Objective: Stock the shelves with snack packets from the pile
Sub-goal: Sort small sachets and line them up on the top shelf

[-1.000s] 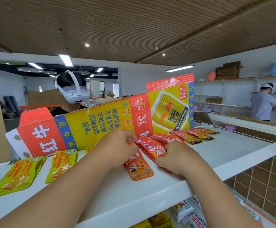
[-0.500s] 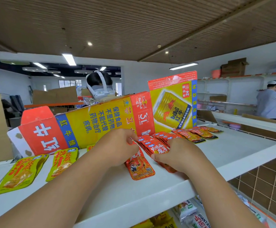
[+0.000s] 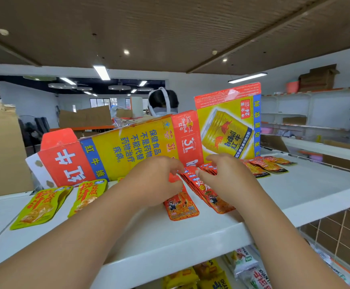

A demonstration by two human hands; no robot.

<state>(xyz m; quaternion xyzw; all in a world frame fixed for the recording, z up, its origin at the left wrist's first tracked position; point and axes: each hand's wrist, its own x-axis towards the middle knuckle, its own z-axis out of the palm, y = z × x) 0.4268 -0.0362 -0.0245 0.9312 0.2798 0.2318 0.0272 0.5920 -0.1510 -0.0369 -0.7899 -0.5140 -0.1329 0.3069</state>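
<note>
Both hands work on the white top shelf [image 3: 307, 195]. My left hand [image 3: 155, 180] pinches the top of one red snack packet [image 3: 181, 207] that lies flat near the shelf's front. My right hand [image 3: 226, 180] grips a fanned stack of red snack packets [image 3: 208, 197] leaning just right of it. The two hands almost touch above the packets. More orange-red packets [image 3: 268, 165] lie in a row further right.
A flattened red and yellow carton [image 3: 128, 149] stands along the shelf's back. Yellow-green packets [image 3: 40, 207] lie at the left. Other snack packs [image 3: 249, 268] sit on the shelf below. A person wearing a headset [image 3: 162, 103] stands behind the carton.
My right hand has slid up the stack toward the left hand, and its fingers have lifted. The person behind the carton has moved to the right. My view has shifted a little.
</note>
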